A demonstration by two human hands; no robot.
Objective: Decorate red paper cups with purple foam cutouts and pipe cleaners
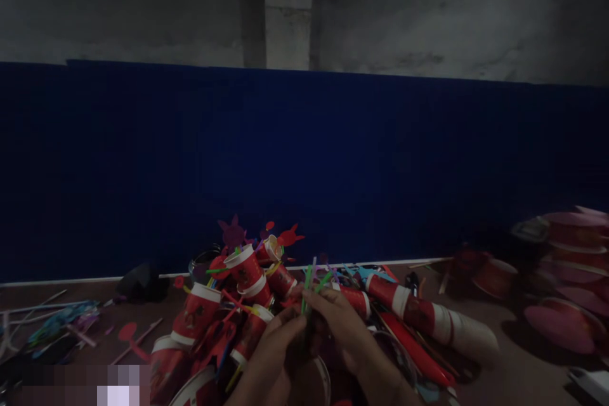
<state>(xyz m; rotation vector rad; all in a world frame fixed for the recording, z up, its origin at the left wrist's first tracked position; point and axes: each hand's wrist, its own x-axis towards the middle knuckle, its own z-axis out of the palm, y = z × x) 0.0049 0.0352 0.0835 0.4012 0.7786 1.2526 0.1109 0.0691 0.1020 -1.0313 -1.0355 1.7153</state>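
Note:
Several thin green plastic sticks (308, 282), perhaps straws, stand up from between my two hands at the front middle. My left hand (280, 339) is closed around their lower part. The fingers of my right hand (335, 314) pinch the sticks from the other side, close to the left fingertips. Red paper cups with white rims crowd around both hands; one red cup (252, 273) stands behind and to the left. Below my hands the rim of a larger round container (326, 377) shows, mostly hidden by my wrists.
A long stack of nested paper cups (431, 320) lies to the right, beside a red plastic piece (413, 346). Loose coloured strips (61, 323) lie at far left. Red tubs (571, 260) are piled at far right. A blue panel (304, 158) rises behind the table.

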